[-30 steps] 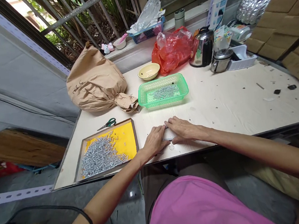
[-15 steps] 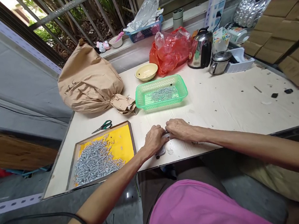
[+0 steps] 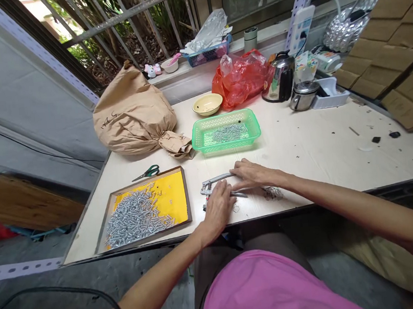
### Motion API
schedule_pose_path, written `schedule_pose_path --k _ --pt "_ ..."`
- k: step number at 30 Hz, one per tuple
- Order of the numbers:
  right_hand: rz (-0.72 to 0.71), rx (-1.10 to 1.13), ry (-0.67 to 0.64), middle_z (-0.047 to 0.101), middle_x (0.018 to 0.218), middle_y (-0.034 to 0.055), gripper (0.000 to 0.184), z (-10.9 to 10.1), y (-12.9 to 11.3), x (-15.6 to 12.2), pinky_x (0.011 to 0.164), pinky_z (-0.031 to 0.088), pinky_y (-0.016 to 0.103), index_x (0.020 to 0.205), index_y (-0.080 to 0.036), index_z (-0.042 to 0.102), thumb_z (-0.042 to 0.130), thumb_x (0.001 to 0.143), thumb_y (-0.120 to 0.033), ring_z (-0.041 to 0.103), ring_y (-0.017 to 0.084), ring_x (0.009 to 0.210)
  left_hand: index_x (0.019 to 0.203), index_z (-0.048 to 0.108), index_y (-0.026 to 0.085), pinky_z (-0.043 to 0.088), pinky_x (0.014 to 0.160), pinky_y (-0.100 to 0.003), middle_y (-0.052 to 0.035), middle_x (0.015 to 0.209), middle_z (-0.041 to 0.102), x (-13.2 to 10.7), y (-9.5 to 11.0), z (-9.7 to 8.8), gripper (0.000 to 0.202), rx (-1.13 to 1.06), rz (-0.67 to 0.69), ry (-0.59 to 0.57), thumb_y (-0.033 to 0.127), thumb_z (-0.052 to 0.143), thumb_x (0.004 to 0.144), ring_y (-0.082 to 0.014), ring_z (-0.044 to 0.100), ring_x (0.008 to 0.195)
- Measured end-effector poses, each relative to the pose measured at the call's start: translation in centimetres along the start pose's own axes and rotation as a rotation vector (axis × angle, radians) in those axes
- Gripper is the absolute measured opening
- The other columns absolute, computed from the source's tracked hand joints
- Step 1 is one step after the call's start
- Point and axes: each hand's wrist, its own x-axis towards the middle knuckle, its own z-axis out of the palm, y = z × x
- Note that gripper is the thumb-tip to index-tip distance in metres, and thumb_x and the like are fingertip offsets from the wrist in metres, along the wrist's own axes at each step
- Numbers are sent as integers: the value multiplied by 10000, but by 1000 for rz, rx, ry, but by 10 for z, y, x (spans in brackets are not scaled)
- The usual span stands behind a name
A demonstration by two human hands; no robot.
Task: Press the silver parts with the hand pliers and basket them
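Observation:
A plier-like metal hand tool point(image 3: 214, 178) with two long grey handles spread apart lies near the front edge of the table. My left hand point(image 3: 219, 203) is closed over its lower part near the head, covering much of it. At the handle ends, my right hand point(image 3: 250, 173) has its fingers on the upper handle and its thumb side by the lower one. A small clear bundle point(image 3: 272, 193) lies beneath my right wrist. To the left, a shallow tray point(image 3: 187, 196) with a yellow base holds a heap of small silver screw-like pieces point(image 3: 135, 218).
A green plastic basket point(image 3: 228, 146) with similar pieces stands behind my hands. Around it are green-handled scissors point(image 3: 151, 171), a brown paper sack point(image 3: 132, 115), a cream bowl point(image 3: 207, 105), a red plastic bag point(image 3: 239, 82) and a kettle point(image 3: 281, 78). Cardboard boxes point(image 3: 387, 52) are stacked at right.
The tool's handles now show spread apart; before, my hands were close together over it. My left hand has moved slightly down, and the clear bundle has come into view. The camera view shifted slightly.

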Motion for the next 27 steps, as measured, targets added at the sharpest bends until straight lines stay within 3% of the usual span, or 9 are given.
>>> schedule_pose_path --k 2,5,8,10,14,18,21,23,27 --pt "-16 28 37 599 959 97 261 2 11 4 778 391 295 965 -152 656 523 895 -365 527 207 903 1262 485 139 314 1095 -479 -149 1397 455 -12 8 9 370 -32 38 -1 262 484 913 -285 350 1346" --pt "74 -48 102 621 956 86 191 2 17 17 780 369 294 916 -150 660 493 906 -242 534 195 907 1271 478 160 268 1111 -527 -129 1367 498 -19 17 15 370 -73 54 -2 291 467 926 -284 370 1337" --pt "137 -213 118 625 980 115 201 -2 -1 30 793 353 333 933 -138 666 474 908 -193 513 229 957 1259 483 168 268 1101 -544 -133 1351 510 -18 20 14 363 -113 49 4 301 473 922 -287 382 1327" --pt "25 -268 111 615 1000 117 205 -2 -27 37 774 349 338 968 -162 671 477 904 -184 489 238 971 1265 474 173 285 1087 -552 -142 1339 515 -17 20 14 387 -147 58 12 304 503 903 -295 393 1317" --pt "-383 -233 1 599 978 82 153 8 -78 46 720 346 318 871 -228 696 544 884 -247 452 232 970 1251 492 116 378 1018 -522 -193 1267 554 -22 17 22 395 -178 42 6 268 479 887 -326 486 1221" --pt "-554 -302 -42 596 928 90 168 30 -94 53 712 351 329 773 -173 662 526 867 -142 477 224 930 1253 507 119 393 990 -531 -192 1271 550 -30 15 36 404 -163 29 -18 283 436 891 -353 494 1197" --pt "-610 -223 10 600 874 65 156 40 -93 55 727 372 323 811 -173 624 497 870 -105 511 196 844 1230 519 118 423 958 -504 -180 1224 579 -33 16 41 397 -156 16 -31 309 447 889 -346 534 1136" --pt "-582 -77 73 600 844 44 173 36 -93 54 719 391 300 851 -182 603 455 889 -101 520 171 779 1216 519 114 440 948 -460 -169 1200 588 -33 18 38 395 -156 44 -15 318 476 880 -319 547 1106" --pt "-445 160 401 603 869 59 210 -8 -81 52 737 429 286 924 -184 578 372 927 -143 541 171 812 1130 575 150 450 930 -371 -124 1140 597 -39 3 5 288 -87 93 89 283 501 885 -249 528 1078"
